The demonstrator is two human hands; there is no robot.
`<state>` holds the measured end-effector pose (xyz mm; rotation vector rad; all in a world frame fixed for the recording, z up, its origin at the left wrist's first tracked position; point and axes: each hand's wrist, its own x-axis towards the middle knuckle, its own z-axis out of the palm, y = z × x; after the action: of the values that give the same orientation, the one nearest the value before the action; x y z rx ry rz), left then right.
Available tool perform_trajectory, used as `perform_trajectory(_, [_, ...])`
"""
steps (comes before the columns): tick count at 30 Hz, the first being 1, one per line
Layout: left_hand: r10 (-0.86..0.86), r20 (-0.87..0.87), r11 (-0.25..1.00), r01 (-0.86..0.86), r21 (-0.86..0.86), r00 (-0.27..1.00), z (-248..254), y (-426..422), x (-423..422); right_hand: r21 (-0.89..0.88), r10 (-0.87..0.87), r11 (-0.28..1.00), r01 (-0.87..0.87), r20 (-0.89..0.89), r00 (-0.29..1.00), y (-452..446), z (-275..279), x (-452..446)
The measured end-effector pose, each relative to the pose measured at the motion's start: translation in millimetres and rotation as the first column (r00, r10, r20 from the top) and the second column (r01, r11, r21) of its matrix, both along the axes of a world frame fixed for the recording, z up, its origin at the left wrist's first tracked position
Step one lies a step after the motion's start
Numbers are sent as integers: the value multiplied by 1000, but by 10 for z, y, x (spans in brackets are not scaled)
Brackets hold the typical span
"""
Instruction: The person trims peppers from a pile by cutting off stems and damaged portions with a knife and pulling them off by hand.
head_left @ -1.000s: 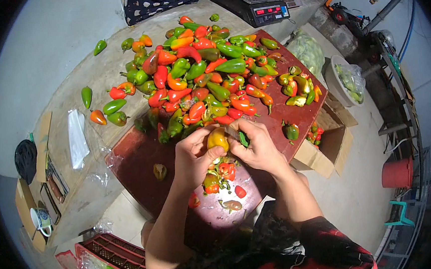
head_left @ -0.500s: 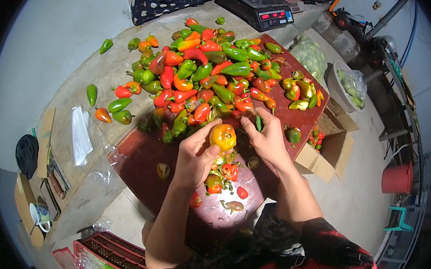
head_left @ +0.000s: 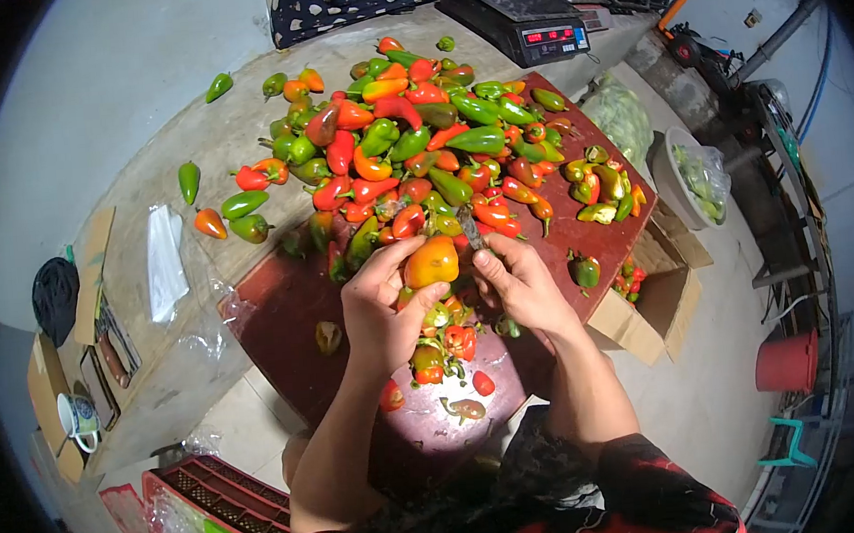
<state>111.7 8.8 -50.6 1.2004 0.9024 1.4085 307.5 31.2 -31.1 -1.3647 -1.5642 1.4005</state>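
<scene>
My left hand point(head_left: 382, 304) is closed round an orange-yellow bell pepper point(head_left: 433, 261), thumb below and fingers behind it. Close to its right side, my right hand point(head_left: 519, 285) grips a small knife point(head_left: 470, 228), whose narrow dark blade points up and away from me. The blade is apart from the pepper. Just below my hands, cut pepper pieces point(head_left: 460, 341) lie on the near end of the dark red board point(head_left: 284, 341). Past my fingers spreads a large heap of red, green and orange peppers point(head_left: 408, 139).
A small group of peppers point(head_left: 600, 187) sits on the board's right. Beyond stand a digital scale point(head_left: 520, 32), a bag of green produce point(head_left: 620, 119) and a grey tub point(head_left: 672, 165). A cardboard box point(head_left: 663, 309) is below right; a red crate point(head_left: 216, 509) stands at lower left.
The pepper has turned in my left hand, showing its side instead of its end. My right hand has swung the knife so that its blade now points up beside the pepper.
</scene>
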Motion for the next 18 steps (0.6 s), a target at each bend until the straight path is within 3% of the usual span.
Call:
perform_trajectory(4, [-13,-19,1000,13,-7,1000,21,4,-33,-15,3,1000,-3,-38,999,-14,28,-56])
perform_trajectory(6, [-81,39,996,83,-45,996,52,-9,-45,511,52,859,-40,-8,999,30,-45,-95])
perform_trajectory(7, [-82,39,996,83,-44,996,49,-10,-45,511,51,858,-40,-8,999,14,-6,-82])
perform_trajectory(9, [-102,80,993,106,-48,992,36,-11,-43,246,46,967,-73,114,992,-36,114,-51])
perform_trajectory(18, [-210,45,978,210,12,977,-36,-17,-1,374,-6,922,-105,284,959,-37,198,-80])
